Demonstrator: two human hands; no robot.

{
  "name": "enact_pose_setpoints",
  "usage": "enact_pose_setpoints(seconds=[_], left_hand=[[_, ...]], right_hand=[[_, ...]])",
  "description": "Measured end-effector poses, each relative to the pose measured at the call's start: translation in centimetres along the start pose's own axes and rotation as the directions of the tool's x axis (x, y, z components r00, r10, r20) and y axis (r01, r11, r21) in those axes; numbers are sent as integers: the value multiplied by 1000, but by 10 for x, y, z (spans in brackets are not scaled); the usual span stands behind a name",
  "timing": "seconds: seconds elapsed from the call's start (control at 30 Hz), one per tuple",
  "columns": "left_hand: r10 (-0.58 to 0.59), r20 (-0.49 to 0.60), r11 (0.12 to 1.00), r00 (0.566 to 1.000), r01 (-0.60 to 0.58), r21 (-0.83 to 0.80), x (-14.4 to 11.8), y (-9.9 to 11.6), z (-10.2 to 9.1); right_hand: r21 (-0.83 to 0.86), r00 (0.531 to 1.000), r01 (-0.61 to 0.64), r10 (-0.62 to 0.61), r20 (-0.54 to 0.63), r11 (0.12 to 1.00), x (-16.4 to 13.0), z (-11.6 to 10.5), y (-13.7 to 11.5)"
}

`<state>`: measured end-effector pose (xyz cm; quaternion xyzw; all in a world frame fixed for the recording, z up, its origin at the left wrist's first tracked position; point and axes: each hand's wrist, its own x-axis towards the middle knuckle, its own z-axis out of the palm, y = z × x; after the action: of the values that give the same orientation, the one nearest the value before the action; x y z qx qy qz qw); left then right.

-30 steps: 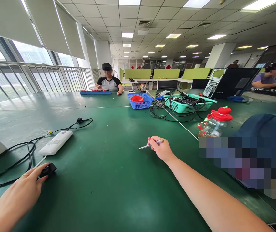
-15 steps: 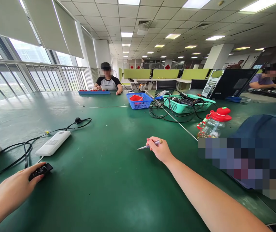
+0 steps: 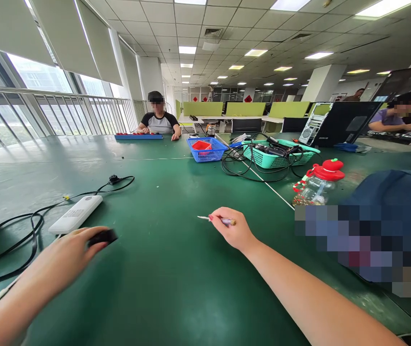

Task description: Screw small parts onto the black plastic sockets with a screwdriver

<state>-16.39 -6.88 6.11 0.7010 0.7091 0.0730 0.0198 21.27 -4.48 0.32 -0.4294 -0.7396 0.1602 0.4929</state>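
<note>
Between the thumb and fingers of my left hand [image 3: 70, 250] is a small black block-shaped part [image 3: 103, 237], blurred and partly covered, its exact kind unclear. That hand is over the green table [image 3: 169, 278], just in front of a white power adapter or power bank [image 3: 77, 214]. My right hand [image 3: 232, 228] grips a thin screwdriver [image 3: 223, 220] with a gold-coloured end cap. Its pale tip points left, over the middle of the table.
Black cables [image 3: 34, 240] lie at the left. Farther back are a blue basket [image 3: 214, 156], a green basket [image 3: 263, 158] of cables, and a black computer case [image 3: 349, 125]. A red-lidded bottle [image 3: 317, 185] and dark blue bag [image 3: 396, 192] are right. A person [image 3: 160, 120] sits opposite.
My left hand has moved right with the black part, away from the cables. My right hand has shifted slightly left, and the screwdriver lies flatter in its fingers.
</note>
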Motion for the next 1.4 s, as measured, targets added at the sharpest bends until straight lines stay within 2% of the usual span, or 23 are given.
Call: enact_pose_setpoints(seconds=[0.07, 0.17, 0.23, 0.33, 0.43, 0.53, 0.7, 1.03, 1.4], left_hand=[[160, 22, 987, 987, -159, -21, 6, 48, -3], [367, 12, 930, 930, -366, -41, 25, 99, 13], [434, 11, 900, 901, -434, -41, 40, 119, 28], [482, 16, 873, 876, -479, -88, 56, 135, 49], [509, -28, 838, 860, -502, -214, 63, 138, 66], [540, -58, 784, 840, -527, -329, 66, 134, 79], [503, -12, 768, 864, -453, -454, 73, 128, 87], [514, -21, 751, 858, -462, -471, 73, 128, 87], [510, -31, 756, 860, -465, -461, 71, 129, 86]], right_hand=[[-79, 990, 138, -139, -1, 987, -4, 8, -7], [-284, 925, 374, -376, 49, 883, -11, 22, -15], [-386, 865, 487, -495, 85, 784, -15, 30, -18], [-452, 804, 571, -579, 137, 685, -19, 36, -20], [-460, 789, 590, -593, 158, 663, -20, 37, -20], [-446, 799, 586, -572, 184, 676, -19, 35, -21], [-430, 825, 565, -486, 287, 704, -17, 30, -23], [-415, 837, 548, -467, 286, 727, -16, 21, -25], [-457, 826, 563, -463, 320, 689, -18, 31, -26]])
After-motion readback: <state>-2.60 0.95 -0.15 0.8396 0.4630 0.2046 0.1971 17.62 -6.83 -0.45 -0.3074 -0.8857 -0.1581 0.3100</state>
